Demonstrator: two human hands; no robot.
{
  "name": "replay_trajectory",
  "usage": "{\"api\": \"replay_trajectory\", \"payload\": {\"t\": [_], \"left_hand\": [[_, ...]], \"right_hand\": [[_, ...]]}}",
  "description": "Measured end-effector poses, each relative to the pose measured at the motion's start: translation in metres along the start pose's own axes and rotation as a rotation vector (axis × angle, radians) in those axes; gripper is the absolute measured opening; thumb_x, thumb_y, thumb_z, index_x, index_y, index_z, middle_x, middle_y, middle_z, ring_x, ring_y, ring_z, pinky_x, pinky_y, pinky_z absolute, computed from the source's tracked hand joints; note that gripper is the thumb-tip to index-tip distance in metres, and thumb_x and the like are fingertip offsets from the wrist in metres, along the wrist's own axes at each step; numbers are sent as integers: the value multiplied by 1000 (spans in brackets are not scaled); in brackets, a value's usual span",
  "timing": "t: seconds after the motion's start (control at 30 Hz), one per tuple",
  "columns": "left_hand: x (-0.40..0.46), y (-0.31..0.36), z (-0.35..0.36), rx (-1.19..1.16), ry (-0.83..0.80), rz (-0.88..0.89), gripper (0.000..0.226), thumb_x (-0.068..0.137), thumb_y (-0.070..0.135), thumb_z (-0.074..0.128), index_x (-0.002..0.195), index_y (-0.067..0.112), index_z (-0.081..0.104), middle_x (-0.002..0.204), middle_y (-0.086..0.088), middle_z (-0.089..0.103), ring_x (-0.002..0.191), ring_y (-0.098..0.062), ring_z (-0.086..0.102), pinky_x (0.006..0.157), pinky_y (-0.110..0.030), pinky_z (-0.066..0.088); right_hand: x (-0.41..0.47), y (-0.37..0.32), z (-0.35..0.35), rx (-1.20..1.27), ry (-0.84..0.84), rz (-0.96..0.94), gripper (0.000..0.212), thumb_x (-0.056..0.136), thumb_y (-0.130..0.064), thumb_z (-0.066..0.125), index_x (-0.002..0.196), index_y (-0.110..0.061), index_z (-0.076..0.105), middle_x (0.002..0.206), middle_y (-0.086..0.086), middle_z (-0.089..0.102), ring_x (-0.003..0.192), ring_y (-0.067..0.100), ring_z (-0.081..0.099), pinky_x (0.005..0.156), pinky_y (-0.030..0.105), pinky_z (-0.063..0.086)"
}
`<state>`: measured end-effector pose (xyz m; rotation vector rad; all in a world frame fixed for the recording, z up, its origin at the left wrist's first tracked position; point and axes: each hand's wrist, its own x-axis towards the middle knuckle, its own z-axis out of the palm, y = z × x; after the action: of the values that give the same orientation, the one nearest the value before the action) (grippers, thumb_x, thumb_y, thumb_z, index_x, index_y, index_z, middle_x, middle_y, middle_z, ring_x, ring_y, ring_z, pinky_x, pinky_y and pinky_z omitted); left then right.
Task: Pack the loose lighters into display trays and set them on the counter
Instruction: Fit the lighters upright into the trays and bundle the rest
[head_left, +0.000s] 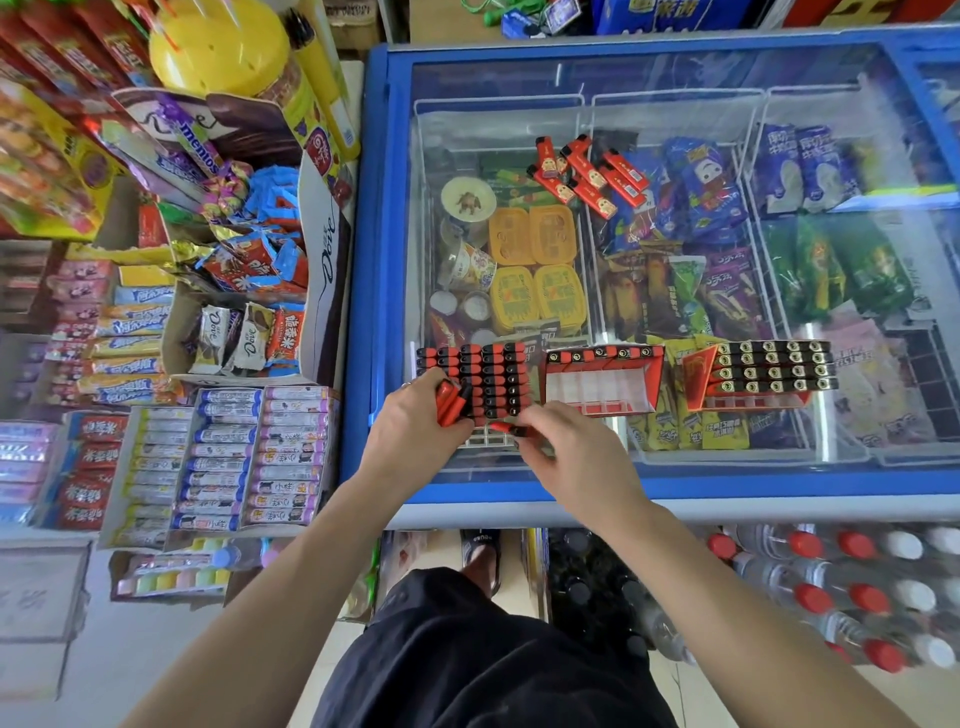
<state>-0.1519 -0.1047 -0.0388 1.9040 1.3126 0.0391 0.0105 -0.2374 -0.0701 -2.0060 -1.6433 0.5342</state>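
Three display trays stand in a row on the glass lid of the freezer (675, 483). The left tray (485, 440) holds several rows of red and black lighters (488, 379), with its front cells bare. My left hand (415, 431) grips a bundle of several red lighters (451, 401) at that tray's left front corner. My right hand (566, 447) pinches one red lighter (506, 428) over the front cells. The middle tray (602, 389) has a single back row filled. The right tray (753, 374) carries several rows. A loose pile of red lighters (587, 174) lies farther back on the glass.
The freezer has a blue frame (363, 260) and ice cream packs under the glass. To the left are open boxes of sweets and chocolate (249, 291) and gum boxes (228, 462). Bottles with red and white caps (841, 587) stand below at the right.
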Motion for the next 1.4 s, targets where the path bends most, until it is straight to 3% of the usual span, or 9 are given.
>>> {"api": "replay_trajectory", "payload": {"t": [0.17, 0.63, 0.8, 1.0, 1.17, 1.23, 1.3, 1.4], "left_hand": [[0, 0, 1, 11, 4, -2, 25, 83, 28, 76, 100, 26, 58, 83, 7, 66, 76, -15, 64, 74, -43, 58], [-5, 2, 8, 29, 68, 8, 25, 86, 31, 76, 98, 24, 56, 84, 10, 63, 77, -12, 63, 71, -41, 58], [-10, 2, 15, 24, 103, 34, 25, 86, 32, 76, 101, 25, 57, 88, 9, 64, 80, -14, 63, 72, -41, 58], [-11, 8, 19, 5, 93, 32, 29, 84, 35, 79, 98, 24, 56, 85, 8, 64, 77, -12, 62, 67, -31, 53], [-7, 12, 22, 45, 104, 16, 29, 85, 36, 78, 97, 24, 54, 84, 6, 63, 75, -16, 62, 62, -32, 51], [-5, 14, 22, 69, 106, 17, 27, 85, 32, 76, 95, 23, 53, 82, 6, 61, 73, -16, 60, 58, -31, 47], [-4, 14, 21, 82, 99, 16, 27, 84, 32, 76, 95, 23, 53, 82, 6, 62, 73, -15, 60, 58, -30, 48], [-3, 13, 19, 79, 84, 20, 27, 84, 31, 76, 96, 23, 53, 82, 7, 61, 73, -15, 60, 59, -31, 50]], "right_hand": [[1, -2, 21, -138, 61, -22, 10, 97, -22, 62, 106, -18, 64, 99, -3, 66, 58, 18, 62, 45, 33, 50], [0, -3, 28, -264, 90, -13, 10, 103, -28, 47, 105, -20, 53, 91, -3, 64, 56, 19, 59, 46, 33, 48], [-1, -9, 27, -293, 111, -30, 6, 98, -23, 60, 99, -18, 59, 83, -2, 64, 56, 19, 59, 44, 33, 49], [3, -14, 28, -297, 134, 16, 17, 89, -19, 74, 95, -16, 58, 75, -3, 63, 51, 19, 59, 39, 27, 44], [4, -18, 25, -191, 145, 51, 21, 88, -11, 74, 94, -12, 54, 68, -4, 59, 46, 15, 54, 41, 21, 34], [3, -17, 26, -120, 113, 105, 19, 91, -11, 70, 97, -13, 52, 71, -4, 59, 51, 15, 55, 43, 24, 39], [2, -18, 23, 84, 92, 200, 15, 94, -11, 64, 101, -14, 52, 78, -3, 61, 59, 13, 57, 50, 30, 47], [1, -24, 9, 559, 140, 437, 16, 92, -6, 59, 102, -16, 52, 82, -1, 59, 62, 12, 52, 59, 32, 45]]}}
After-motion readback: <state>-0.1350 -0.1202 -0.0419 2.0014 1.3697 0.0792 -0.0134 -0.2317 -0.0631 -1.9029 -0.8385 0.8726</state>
